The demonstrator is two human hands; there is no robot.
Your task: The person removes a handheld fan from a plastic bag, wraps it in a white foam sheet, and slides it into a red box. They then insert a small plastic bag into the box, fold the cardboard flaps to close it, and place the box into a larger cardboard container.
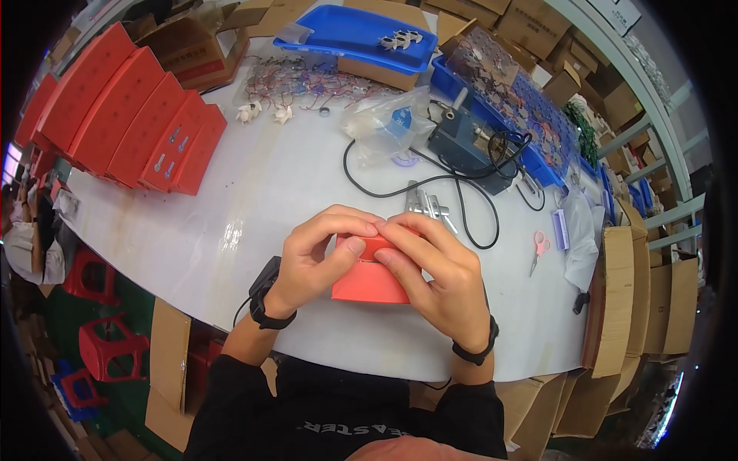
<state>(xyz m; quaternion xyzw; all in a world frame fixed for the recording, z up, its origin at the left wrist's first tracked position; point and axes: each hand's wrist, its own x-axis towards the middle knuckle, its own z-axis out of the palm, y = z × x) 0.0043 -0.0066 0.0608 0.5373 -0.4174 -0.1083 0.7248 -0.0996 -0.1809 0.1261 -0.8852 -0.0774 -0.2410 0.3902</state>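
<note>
A small red box [370, 284] stands on the white table close in front of me, with both hands at its top. My left hand [323, 246] has its thumb and fingers closed on the box's upper left edge. From the other side, my right hand [434, 261] pinches the upper right edge, thumb in front and fingers behind. The fingertips of both hands nearly meet over the top flap. The box's far side is hidden behind my fingers.
Stacked red boxes [131, 115] fill the table's far left. A blue tray [369, 34] with white parts lies at the back. Right of centre stand a dark machine [473, 146] with a looping black cable and silver metal pieces [427, 203]. Pink-handled scissors [541, 244] lie farther right.
</note>
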